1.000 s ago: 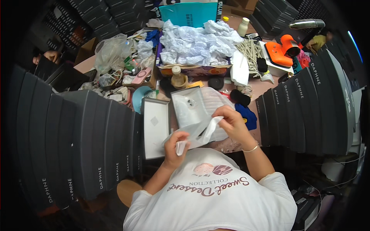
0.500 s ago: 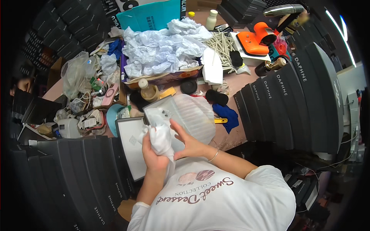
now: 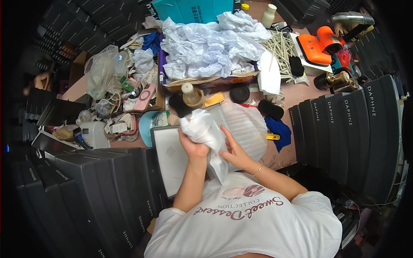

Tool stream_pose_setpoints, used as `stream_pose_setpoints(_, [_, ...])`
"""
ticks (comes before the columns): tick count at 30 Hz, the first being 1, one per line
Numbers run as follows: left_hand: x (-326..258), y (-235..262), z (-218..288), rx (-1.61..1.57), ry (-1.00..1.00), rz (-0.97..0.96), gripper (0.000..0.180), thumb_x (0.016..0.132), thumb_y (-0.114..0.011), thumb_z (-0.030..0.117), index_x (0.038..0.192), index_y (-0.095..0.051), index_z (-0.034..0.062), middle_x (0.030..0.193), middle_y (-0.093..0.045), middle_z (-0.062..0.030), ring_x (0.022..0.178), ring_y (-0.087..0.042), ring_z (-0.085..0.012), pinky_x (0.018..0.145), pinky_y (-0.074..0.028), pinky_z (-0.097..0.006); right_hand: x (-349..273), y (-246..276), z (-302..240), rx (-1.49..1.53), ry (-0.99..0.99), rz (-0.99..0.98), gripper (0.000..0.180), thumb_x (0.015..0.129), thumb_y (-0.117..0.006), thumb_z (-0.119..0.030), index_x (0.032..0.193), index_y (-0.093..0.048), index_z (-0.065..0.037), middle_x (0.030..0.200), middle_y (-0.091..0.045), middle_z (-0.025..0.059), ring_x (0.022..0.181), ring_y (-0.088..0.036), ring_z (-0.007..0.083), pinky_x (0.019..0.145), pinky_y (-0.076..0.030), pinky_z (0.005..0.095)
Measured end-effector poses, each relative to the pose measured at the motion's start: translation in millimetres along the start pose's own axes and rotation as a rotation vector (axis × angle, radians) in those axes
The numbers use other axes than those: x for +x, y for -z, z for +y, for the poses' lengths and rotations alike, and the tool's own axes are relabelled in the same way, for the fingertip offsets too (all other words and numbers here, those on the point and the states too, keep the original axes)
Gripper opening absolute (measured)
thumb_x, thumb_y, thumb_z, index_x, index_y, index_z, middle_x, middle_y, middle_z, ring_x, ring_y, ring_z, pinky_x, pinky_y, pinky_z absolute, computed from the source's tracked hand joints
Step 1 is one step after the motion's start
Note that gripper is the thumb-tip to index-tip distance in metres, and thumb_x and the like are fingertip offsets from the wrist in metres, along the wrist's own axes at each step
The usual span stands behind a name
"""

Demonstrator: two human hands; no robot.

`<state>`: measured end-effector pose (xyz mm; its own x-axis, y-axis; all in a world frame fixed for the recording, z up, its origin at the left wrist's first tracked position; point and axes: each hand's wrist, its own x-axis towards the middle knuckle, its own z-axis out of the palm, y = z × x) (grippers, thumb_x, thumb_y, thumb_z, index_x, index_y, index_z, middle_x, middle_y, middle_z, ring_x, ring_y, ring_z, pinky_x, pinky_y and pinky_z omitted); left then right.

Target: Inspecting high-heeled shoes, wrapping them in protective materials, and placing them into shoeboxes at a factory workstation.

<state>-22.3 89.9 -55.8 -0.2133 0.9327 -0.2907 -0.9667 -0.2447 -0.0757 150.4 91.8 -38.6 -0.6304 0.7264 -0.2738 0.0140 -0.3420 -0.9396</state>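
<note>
A bundle in thin white wrapping paper (image 3: 202, 127) is held up in front of my chest. My left hand (image 3: 194, 148) grips it from below and the left, fingers curled behind it. Whatever the paper covers, if anything, is hidden. Its loose end hangs down toward my shirt. At the bundle's right side is my right hand (image 3: 237, 155), index finger stretched up and thumb apart, the thumb tip against the hanging paper. Beneath both hands lies an open grey-edged box (image 3: 168, 157) with a white inside. A translucent foam sheet (image 3: 251, 129) spreads to its right.
Crumpled white paper (image 3: 206, 47) fills a carton at the back. Stacks of dark shoe boxes stand left (image 3: 92, 176) and right (image 3: 359, 129). A blue cloth (image 3: 279, 135) lies by a yellow-handled tool (image 3: 272, 137). White sticks (image 3: 279, 51) and an orange device (image 3: 316, 45) are at the back right.
The view has shifted, so the surroundings sit further right. The bundle has turned and its paper now hangs in a longer tail; my right hand has moved closer in against it.
</note>
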Motion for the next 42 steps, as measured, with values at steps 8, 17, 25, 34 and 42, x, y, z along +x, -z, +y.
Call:
stream_pose_setpoints(8, [-30, 42, -8, 2.671, -0.314, -0.07, 0.048, 0.081, -0.062, 0.021, 0.121, -0.051, -0.0038, 0.138, -0.04, -0.0211, 0.131, -0.033, -0.0368, 0.106, -0.024, -0.056, 39, 21, 20, -1.138, 0.334, 0.234, 0.042, 0.079, -0.057, -0.012, 0.12, -0.057, -0.006, 0.124, -0.049, 0.0253, 0.107, -0.052, 0.0392, 0.086, -0.046, 0.045])
stream_pose_setpoints(17, [-41, 44, -11, 2.49, 0.064, -0.266, 0.056, 0.082, -0.063, 0.025, 0.125, -0.049, -0.0079, 0.131, -0.048, -0.0235, 0.127, -0.042, -0.0333, 0.103, -0.032, -0.045, 31, 37, 25, -1.092, 0.447, 0.01, 0.047, 0.075, -0.064, -0.011, 0.119, -0.054, 0.002, 0.12, -0.055, 0.02, 0.109, -0.054, 0.0343, 0.094, -0.044, 0.0415])
stream_pose_setpoints(25, [-18, 110, -40, 1.421, 0.167, 0.269, 0.076, 0.088, -0.064, 0.022, 0.142, -0.019, -0.0064, 0.14, -0.036, -0.0219, 0.122, -0.045, -0.0269, 0.098, -0.04, -0.034, 78, 211, -118, 0.039, 0.403, 0.709, 0.04, 0.093, -0.055, -0.013, 0.13, -0.043, -0.002, 0.107, -0.054, 0.0064, 0.084, -0.059, 0.0133, 0.065, -0.053, 0.0244])
stream_pose_setpoints(34, [-27, 139, -39, 1.465, 0.094, 0.219, 0.083, 0.086, -0.065, 0.009, 0.145, -0.008, -0.004, 0.145, -0.027, -0.0232, 0.132, -0.034, -0.0293, 0.107, -0.032, -0.036, 125, 314, -165, 0.362, 0.533, 0.976, 0.053, 0.092, -0.055, -0.018, 0.137, -0.029, -0.009, 0.115, -0.048, 0.0105, 0.082, -0.058, 0.0166, 0.063, -0.051, 0.0324])
stream_pose_setpoints(42, [-25, 127, -40, 1.383, 0.059, 0.243, 0.072, 0.087, -0.063, 0.005, 0.142, -0.017, -0.0022, 0.146, -0.027, -0.022, 0.133, -0.033, -0.0287, 0.108, -0.03, -0.036, 130, 314, -147, 0.322, 0.45, 0.945, 0.051, 0.093, -0.055, -0.017, 0.136, -0.03, -0.009, 0.114, -0.048, 0.0101, 0.081, -0.057, 0.0161, 0.063, -0.051, 0.031])
